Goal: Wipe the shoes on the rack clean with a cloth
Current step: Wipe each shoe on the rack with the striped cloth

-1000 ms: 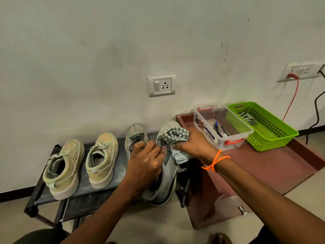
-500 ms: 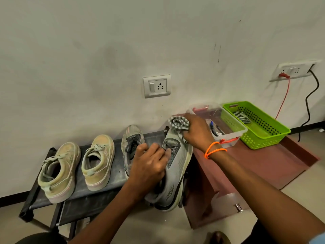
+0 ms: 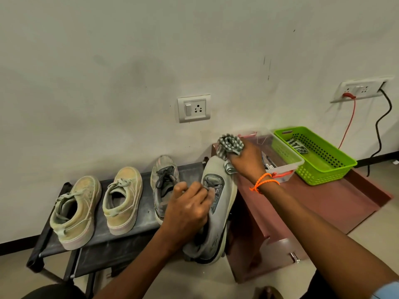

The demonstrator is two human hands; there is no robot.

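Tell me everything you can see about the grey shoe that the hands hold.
The grey shoe is a pale grey sneaker with a darker tongue panel, laces and a thick light sole. It lies toe toward the wall at the right end of the rack. The left hand grips its opening; the right hand presses a checked cloth on its toe.

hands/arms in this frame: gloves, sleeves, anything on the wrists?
No gloves: left hand and right hand are bare, as are both forearms. The right wrist carries a thin orange cord bracelet, looped twice. A bit of light-blue sleeve shows at the lower right corner.
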